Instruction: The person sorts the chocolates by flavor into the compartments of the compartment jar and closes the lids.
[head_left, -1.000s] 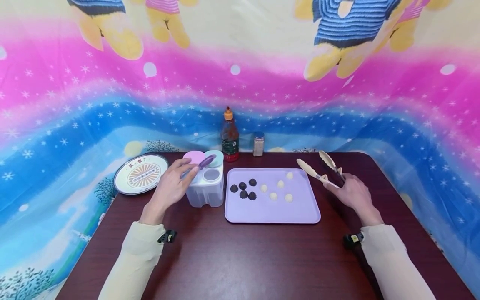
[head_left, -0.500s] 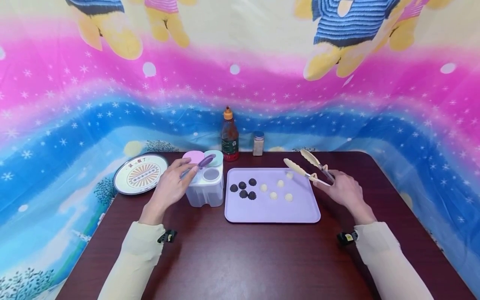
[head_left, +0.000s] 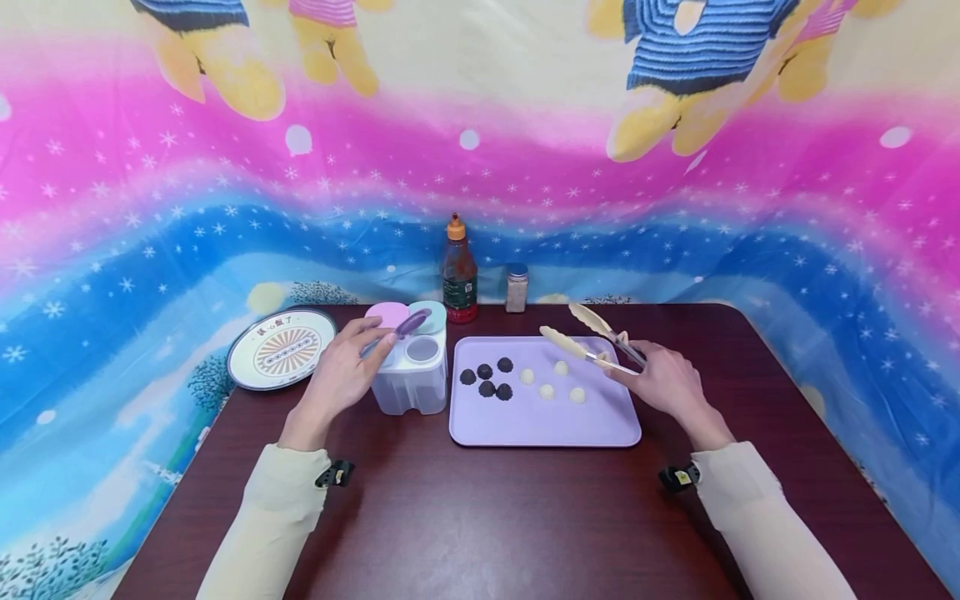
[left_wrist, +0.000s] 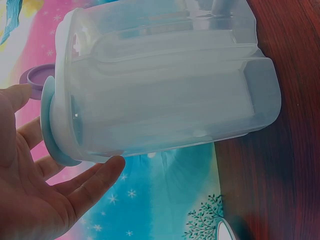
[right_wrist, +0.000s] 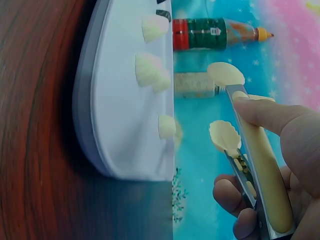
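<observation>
My left hand (head_left: 343, 367) pinches a purple lid (head_left: 413, 322) tilted up at the top of a translucent container (head_left: 411, 392) with round openings. In the left wrist view, the thumb touches the purple lid (left_wrist: 40, 80) and other fingers lie by the container's top. My right hand (head_left: 669, 385) grips cream-tipped metal tongs (head_left: 564, 342), their two tips spread apart with nothing between them, above the far right part of a lilac tray (head_left: 525, 429). Several dark pieces (head_left: 487, 389) sit on the tray's left side, several pale pieces (head_left: 547, 392) to their right.
Behind the container stands a sauce bottle (head_left: 460, 283) with an orange cap; a small shaker jar (head_left: 517, 288) is to its right. A patterned plate (head_left: 283, 348) lies left of the container. Pink and green lids (head_left: 388, 313) cover other openings. A printed cloth hangs behind the table.
My right hand has carried the open tongs leftward from beside the tray to over its far right part, hiding one pale piece. My left hand and the purple lid have stayed put.
</observation>
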